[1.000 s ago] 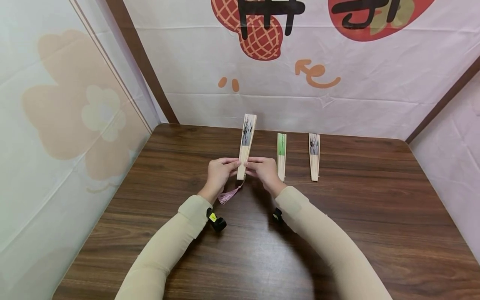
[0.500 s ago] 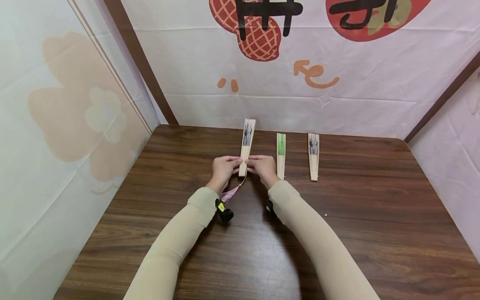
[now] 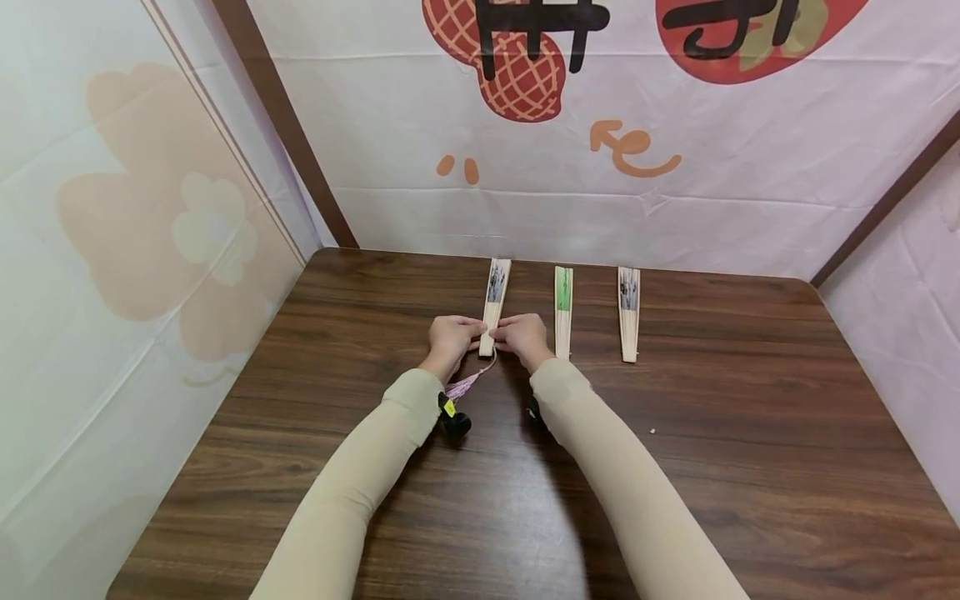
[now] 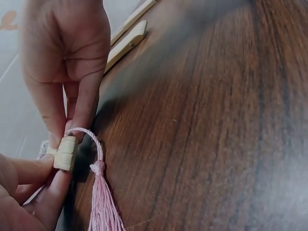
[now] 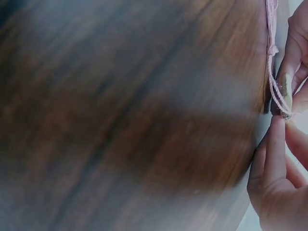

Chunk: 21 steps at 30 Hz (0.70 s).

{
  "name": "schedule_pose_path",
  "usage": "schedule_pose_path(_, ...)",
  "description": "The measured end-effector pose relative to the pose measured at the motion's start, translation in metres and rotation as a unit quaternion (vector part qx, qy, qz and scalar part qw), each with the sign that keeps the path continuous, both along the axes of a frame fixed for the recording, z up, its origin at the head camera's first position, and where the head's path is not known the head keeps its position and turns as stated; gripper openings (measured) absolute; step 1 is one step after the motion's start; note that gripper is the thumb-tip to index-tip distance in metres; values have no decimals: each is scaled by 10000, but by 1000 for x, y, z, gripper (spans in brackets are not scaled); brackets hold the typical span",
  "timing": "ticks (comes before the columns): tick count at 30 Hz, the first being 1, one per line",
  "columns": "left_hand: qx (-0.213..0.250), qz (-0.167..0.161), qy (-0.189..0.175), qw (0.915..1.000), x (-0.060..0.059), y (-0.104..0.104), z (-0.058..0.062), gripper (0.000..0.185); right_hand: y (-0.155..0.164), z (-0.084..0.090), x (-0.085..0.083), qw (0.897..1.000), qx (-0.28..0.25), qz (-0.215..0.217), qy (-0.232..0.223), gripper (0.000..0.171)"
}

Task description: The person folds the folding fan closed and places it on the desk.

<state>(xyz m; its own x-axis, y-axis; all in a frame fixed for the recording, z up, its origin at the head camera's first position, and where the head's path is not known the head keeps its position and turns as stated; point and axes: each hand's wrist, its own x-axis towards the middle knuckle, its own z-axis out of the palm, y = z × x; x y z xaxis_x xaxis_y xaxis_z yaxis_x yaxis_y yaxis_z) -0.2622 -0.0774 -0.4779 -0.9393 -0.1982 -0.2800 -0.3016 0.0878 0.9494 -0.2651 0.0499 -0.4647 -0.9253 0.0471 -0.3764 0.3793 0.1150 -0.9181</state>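
Note:
A folded hand fan with a grey-and-black printed panel stands at the left of a row of three. From either side, my left hand and right hand pinch its narrow end between thumb and fingers. In the left wrist view, that pale ribbed fan end shows between the fingertips, close over the table. A pink tassel hangs from it by a looped cord. The right wrist view catches the cord's knot at the rivet, with the tassel trailing away.
Right of the hands lie two more folded fans, one with a green panel and one with a grey panel. The wooden table ends at a printed fabric wall behind. A tiny pale speck sits on the tabletop.
Both hands have lowered the fan; its wide end has come down from in front of the wall to the table's back edge. The other two fans have stayed put.

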Motion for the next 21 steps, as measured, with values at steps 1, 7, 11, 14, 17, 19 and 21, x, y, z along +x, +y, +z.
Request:
schedule_pose_path(1,-30,3,2,10000,0,0,0,18,-1,0,0,10000,62,-14,24,25)
schedule_pose_path(7,-713,-191,68,9972,-1,1,1,14,-3,1,-1,9994,309,-172,59,20)
schedule_pose_path(11,-1468,-383,170,9883,-1,0,3,12,-4,1,-1,9993,274,-248,1,19)
schedule_pose_path(14,-1850,-475,290,9812,-1,1,3,12,-5,2,-2,9989,357,-288,-9,19)
schedule_pose_path(17,-2164,-517,414,9741,0,1,2,12,-6,2,-3,9981,543,-289,-15,19)
schedule_pose_path(19,-2277,-533,463,9712,1,1,1,11,-5,2,-3,9953,954,-159,45,16)
schedule_pose_path(21,-2308,-552,493,9702,1,0,0,11,-2,2,-4,9902,1391,-3,147,13)
